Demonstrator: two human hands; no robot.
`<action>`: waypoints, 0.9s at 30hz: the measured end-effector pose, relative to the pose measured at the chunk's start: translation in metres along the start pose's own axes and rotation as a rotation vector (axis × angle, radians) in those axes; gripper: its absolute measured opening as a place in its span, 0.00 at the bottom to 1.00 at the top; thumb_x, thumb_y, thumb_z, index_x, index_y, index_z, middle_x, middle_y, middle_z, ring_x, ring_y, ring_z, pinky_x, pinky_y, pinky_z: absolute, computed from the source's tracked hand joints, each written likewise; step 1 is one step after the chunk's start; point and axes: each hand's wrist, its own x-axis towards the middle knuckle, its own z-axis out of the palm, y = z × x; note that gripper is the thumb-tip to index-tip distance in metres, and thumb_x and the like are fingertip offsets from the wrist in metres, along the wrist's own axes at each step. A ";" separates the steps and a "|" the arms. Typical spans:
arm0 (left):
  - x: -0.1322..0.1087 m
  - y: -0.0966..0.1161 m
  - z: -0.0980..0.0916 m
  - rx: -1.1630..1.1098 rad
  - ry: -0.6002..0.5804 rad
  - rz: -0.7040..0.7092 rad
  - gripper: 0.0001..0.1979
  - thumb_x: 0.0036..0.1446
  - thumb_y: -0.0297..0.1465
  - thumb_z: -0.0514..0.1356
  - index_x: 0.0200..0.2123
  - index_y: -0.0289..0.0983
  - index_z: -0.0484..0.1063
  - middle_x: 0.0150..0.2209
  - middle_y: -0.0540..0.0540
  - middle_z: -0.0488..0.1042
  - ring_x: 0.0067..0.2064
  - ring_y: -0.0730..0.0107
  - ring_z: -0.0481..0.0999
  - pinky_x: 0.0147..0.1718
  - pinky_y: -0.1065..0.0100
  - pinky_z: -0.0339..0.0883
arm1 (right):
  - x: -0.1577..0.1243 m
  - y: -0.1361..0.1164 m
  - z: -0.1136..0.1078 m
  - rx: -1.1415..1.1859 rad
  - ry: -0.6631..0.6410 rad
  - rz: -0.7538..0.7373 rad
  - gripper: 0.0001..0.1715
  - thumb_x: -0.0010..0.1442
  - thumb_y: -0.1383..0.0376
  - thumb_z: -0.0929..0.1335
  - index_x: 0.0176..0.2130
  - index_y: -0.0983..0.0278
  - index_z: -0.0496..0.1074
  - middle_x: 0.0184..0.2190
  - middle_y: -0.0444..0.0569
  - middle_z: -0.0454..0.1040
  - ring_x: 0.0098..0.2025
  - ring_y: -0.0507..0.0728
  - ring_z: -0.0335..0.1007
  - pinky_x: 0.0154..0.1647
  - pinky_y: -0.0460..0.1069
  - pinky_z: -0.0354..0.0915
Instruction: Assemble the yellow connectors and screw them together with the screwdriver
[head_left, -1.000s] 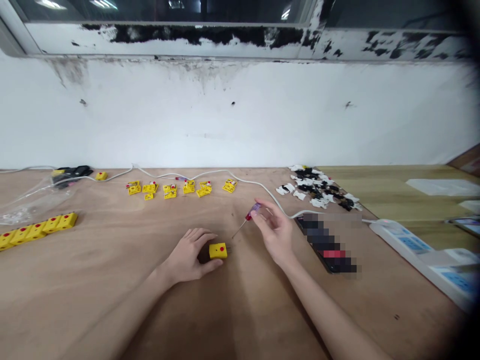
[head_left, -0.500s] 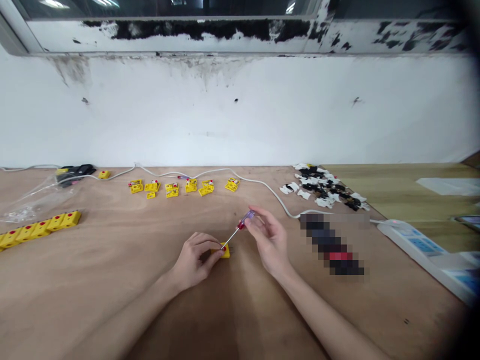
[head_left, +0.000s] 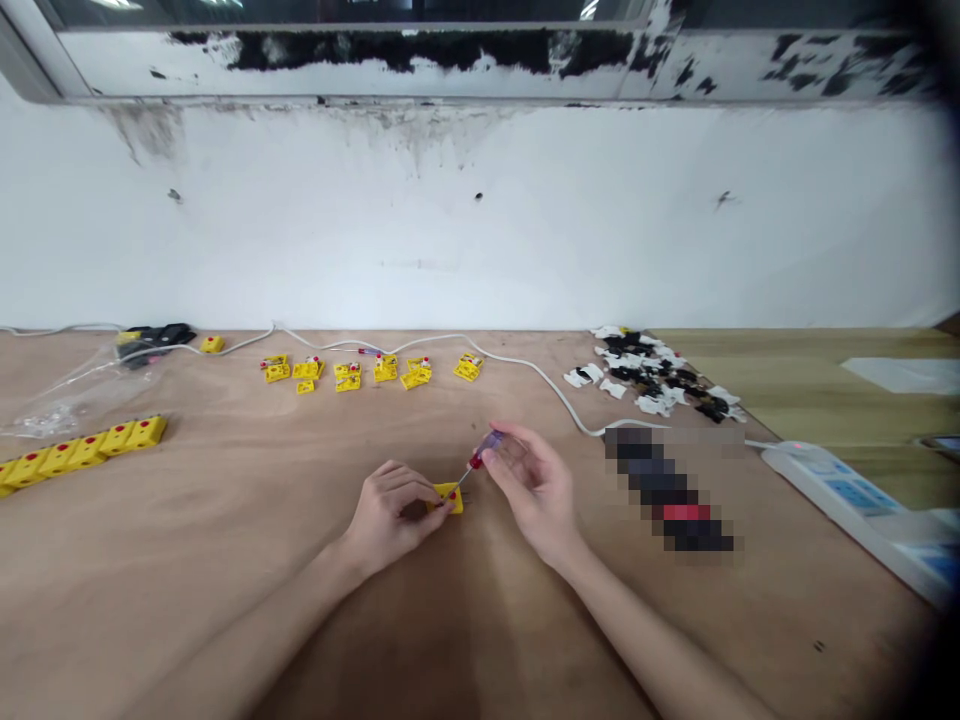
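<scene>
Plywood desk (head_left: 225, 580) below a stained white wall (head_left: 480, 220): the left hand (head_left: 386, 515) grips a yellow connector (head_left: 450, 498), while the right hand (head_left: 534, 490) pinches a red-handled screwdriver (head_left: 480, 455), its tip touching the connector.

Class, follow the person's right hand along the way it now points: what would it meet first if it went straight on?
The yellow connector held by the left hand. The small screwdriver in the right hand points at it, and its tip seems to reach the connector, though depth is hard to judge from this view.
</scene>
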 end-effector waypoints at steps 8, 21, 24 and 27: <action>-0.001 0.002 -0.001 0.024 -0.052 -0.089 0.07 0.56 0.34 0.68 0.32 0.39 0.74 0.32 0.50 0.80 0.33 0.69 0.78 0.37 0.64 0.69 | -0.011 -0.002 0.001 -0.058 -0.134 -0.130 0.18 0.65 0.70 0.69 0.53 0.54 0.72 0.46 0.50 0.78 0.41 0.57 0.81 0.43 0.52 0.79; 0.001 -0.004 -0.004 0.138 -0.287 -0.203 0.16 0.51 0.39 0.69 0.43 0.43 0.76 0.48 0.45 0.76 0.49 0.55 0.73 0.49 0.53 0.67 | -0.010 0.008 0.002 -0.084 -0.055 -0.151 0.18 0.64 0.71 0.69 0.52 0.56 0.73 0.46 0.51 0.78 0.42 0.58 0.81 0.45 0.53 0.79; 0.001 -0.005 -0.004 0.132 -0.288 -0.213 0.17 0.51 0.40 0.69 0.44 0.43 0.76 0.47 0.45 0.76 0.48 0.55 0.73 0.49 0.53 0.67 | -0.011 0.011 0.002 -0.078 -0.051 -0.138 0.18 0.65 0.70 0.69 0.52 0.56 0.73 0.46 0.51 0.78 0.42 0.58 0.81 0.45 0.54 0.79; 0.000 -0.005 -0.005 0.130 -0.289 -0.218 0.18 0.51 0.39 0.70 0.45 0.43 0.76 0.47 0.45 0.77 0.48 0.56 0.73 0.49 0.53 0.68 | -0.011 0.012 0.003 -0.082 -0.047 -0.138 0.17 0.65 0.70 0.69 0.52 0.56 0.73 0.46 0.51 0.78 0.42 0.58 0.81 0.44 0.54 0.79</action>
